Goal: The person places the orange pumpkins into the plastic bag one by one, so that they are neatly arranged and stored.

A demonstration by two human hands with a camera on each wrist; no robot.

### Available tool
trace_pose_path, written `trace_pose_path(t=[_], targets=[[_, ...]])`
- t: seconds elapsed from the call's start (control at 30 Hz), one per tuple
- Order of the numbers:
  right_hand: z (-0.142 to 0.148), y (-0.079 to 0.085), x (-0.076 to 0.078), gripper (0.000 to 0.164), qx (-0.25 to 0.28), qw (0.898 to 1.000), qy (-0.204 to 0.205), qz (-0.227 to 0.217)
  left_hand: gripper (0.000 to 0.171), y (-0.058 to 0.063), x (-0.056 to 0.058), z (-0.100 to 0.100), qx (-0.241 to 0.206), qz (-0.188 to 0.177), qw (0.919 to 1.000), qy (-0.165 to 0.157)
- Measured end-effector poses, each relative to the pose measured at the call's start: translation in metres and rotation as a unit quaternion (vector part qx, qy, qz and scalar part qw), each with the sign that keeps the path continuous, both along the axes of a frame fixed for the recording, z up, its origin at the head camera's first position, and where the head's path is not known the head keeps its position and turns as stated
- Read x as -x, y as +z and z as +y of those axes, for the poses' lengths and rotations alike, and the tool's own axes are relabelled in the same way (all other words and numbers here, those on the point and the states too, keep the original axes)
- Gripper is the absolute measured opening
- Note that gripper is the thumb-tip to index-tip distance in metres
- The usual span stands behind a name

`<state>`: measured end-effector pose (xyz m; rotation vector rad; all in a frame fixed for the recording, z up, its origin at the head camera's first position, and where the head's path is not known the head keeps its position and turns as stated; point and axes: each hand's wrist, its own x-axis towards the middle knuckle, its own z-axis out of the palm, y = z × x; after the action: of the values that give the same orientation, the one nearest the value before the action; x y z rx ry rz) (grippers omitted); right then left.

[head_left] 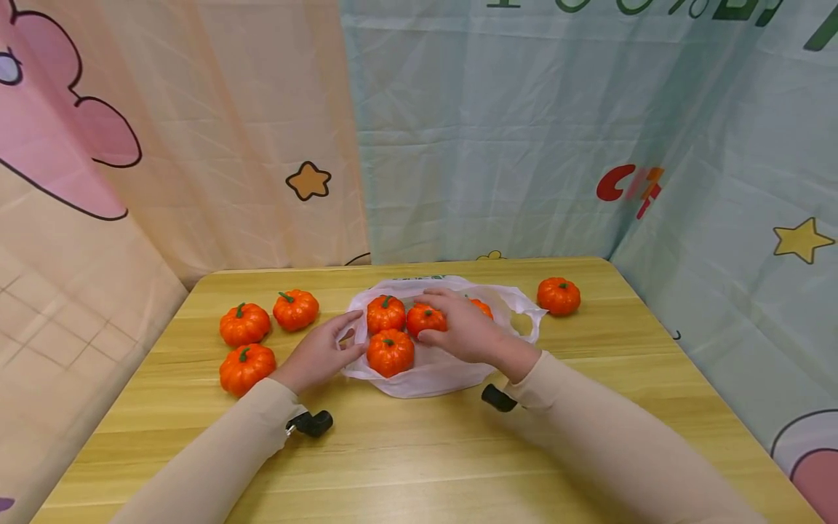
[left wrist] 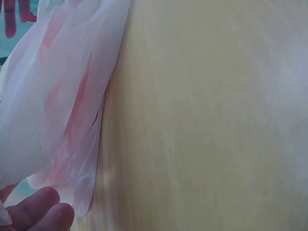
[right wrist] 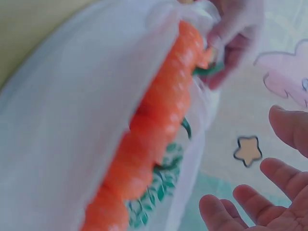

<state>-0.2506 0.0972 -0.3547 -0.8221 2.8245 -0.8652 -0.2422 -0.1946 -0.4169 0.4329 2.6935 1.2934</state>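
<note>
A white plastic bag [head_left: 445, 382] lies spread open on the table with several small orange pumpkins [head_left: 390, 353] in it. At its left edge, my left hand [head_left: 322, 353] pinches the thin plastic between thumb and fingers. The right wrist view also shows that hand [right wrist: 236, 41] at the bag's rim, close to a green pumpkin stem [right wrist: 208, 70]. My right hand [head_left: 470, 329] hovers over the bag, its fingers [right wrist: 284, 175] spread and holding nothing. It partly hides a pumpkin [head_left: 483, 308] on the bag's right side. Green leaf print [right wrist: 161, 187] shows on the plastic.
Three more pumpkins [head_left: 244, 324] sit on the wooden table [head_left: 406, 466] left of the bag, the closest one right beside my left wrist. Another pumpkin [head_left: 559, 296] stands at the back right, past the bag's handle [head_left: 533, 313]. Printed curtains [head_left: 484, 145] hang behind the table.
</note>
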Motion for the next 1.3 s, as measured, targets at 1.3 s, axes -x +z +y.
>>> trace_pose_path(t=[1.3], targets=[[0.192,0.018,0.069,0.078,-0.018,0.979,-0.205,-0.017,0.072,-0.002,0.003,-0.002,-0.006,-0.002,1.0000,-0.005]])
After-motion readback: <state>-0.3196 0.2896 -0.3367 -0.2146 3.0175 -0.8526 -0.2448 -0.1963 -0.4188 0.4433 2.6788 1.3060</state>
